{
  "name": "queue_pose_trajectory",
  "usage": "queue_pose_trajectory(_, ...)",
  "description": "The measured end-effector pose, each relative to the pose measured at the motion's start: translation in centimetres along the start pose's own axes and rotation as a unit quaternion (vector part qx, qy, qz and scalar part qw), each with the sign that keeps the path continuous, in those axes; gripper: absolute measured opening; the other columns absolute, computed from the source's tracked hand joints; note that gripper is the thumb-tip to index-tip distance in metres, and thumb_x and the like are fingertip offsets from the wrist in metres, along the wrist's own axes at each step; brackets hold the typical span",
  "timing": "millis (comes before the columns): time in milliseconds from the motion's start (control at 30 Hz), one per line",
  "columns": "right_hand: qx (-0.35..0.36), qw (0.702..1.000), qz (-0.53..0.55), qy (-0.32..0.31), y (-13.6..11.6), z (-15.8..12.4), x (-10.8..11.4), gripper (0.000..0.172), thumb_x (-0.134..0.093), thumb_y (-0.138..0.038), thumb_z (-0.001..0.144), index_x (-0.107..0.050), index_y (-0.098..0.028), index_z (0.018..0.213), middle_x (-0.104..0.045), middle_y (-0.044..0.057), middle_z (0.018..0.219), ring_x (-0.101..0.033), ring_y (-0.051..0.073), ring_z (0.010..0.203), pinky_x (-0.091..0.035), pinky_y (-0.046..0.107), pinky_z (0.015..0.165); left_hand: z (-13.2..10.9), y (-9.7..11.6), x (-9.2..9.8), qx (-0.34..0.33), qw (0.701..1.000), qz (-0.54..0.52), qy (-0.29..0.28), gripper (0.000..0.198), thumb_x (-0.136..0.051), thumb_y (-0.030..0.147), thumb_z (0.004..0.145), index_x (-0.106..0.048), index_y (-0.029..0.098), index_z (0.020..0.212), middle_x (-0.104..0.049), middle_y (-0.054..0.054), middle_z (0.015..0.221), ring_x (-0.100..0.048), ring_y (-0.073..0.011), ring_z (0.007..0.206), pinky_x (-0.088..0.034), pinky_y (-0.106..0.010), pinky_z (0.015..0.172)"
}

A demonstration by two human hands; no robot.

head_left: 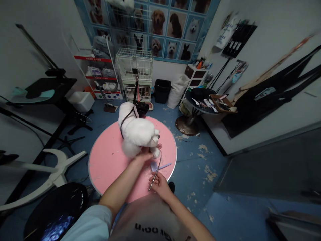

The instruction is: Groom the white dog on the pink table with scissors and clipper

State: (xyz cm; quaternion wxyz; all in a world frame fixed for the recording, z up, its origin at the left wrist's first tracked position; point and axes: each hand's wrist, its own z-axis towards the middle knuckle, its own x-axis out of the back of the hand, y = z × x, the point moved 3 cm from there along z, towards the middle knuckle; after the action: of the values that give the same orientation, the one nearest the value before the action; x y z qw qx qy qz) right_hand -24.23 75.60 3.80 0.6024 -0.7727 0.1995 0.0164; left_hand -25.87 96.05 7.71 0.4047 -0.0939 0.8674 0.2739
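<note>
A fluffy white dog (140,130) stands on a round pink grooming table (105,167), wearing a dark harness strap. My left hand (145,154) reaches beneath its head and is closed around a front leg, with the white paw (156,153) showing between thumb and fingers. Part of that grip is hidden by the dog's fur. Long curved scissors (158,167) are in my right hand (158,182), their blades pointing up toward the paw. Beside the scissors, a lilac slicker brush (164,166) lies on the table.
A black tether (136,88) runs up from the dog. Behind stand wire cages (135,67), a black bin (162,90) and a white sack (177,90). A side table (200,105) at right holds tools. Fur clumps (209,175) litter the floor; a black stool (55,211) is at lower left.
</note>
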Motion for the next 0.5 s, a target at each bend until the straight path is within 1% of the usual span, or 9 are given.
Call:
queue_pose_trajectory(167, -0.004, 1.000, 0.006, 0.002, -0.48, 0.23, -0.51, 0.053, -0.085, -0.032, 0.064, -0.055, -0.024, 0.107, -0.065, -0.002, 0.088, -0.066, 0.014, 0.076, -0.057, 0.030, 0.071, -0.30, -0.11, -0.33, -0.022, 1.000, 0.010, -0.015, 0.028, -0.055, 0.025, 0.093, -0.062, 0.020, 0.119, -0.072, -0.016, 0.106, -0.074, -0.0284, 0.097, -0.061, -0.042, 0.084)
queue_pose_trajectory(333, -0.005, 1.000, 0.006, 0.009, -0.41, 0.08, -0.39, 0.053, -0.086, -0.033, 0.064, -0.055, -0.024, 0.107, -0.065, -0.002, 0.088, -0.066, 0.014, 0.077, -0.057, 0.031, 0.073, -0.50, -0.21, -0.28, -0.029, 0.999, -0.003, -0.024, 0.028, -0.051, 0.024, 0.095, -0.062, 0.019, 0.120, -0.072, -0.018, 0.107, -0.074, -0.0283, 0.094, -0.061, -0.043, 0.084)
queue_pose_trajectory(400, -0.004, 1.000, -0.002, 0.005, -0.39, 0.02, -0.33, 0.055, -0.086, -0.034, 0.064, -0.056, -0.024, 0.108, -0.065, -0.002, 0.089, -0.066, 0.014, 0.076, -0.057, 0.031, 0.072, -0.48, -0.17, -0.16, -0.022, 0.999, -0.012, -0.031, 0.031, -0.050, 0.024, 0.095, -0.061, 0.018, 0.124, -0.073, -0.018, 0.107, -0.074, -0.0281, 0.093, -0.061, -0.043, 0.083)
queue_pose_trajectory(500, -0.010, 1.000, -0.005, 0.001, -0.29, 0.05, -0.27, 0.055, -0.086, -0.036, 0.064, -0.055, -0.025, 0.107, -0.065, -0.002, 0.087, -0.066, 0.015, 0.075, -0.057, 0.032, 0.071, -0.46, 0.00, 0.13, -0.011, 0.999, -0.027, -0.036, 0.040, -0.048, 0.025, 0.096, -0.058, 0.017, 0.133, -0.072, -0.020, 0.110, -0.073, -0.0310, 0.098, -0.060, -0.047, 0.086)
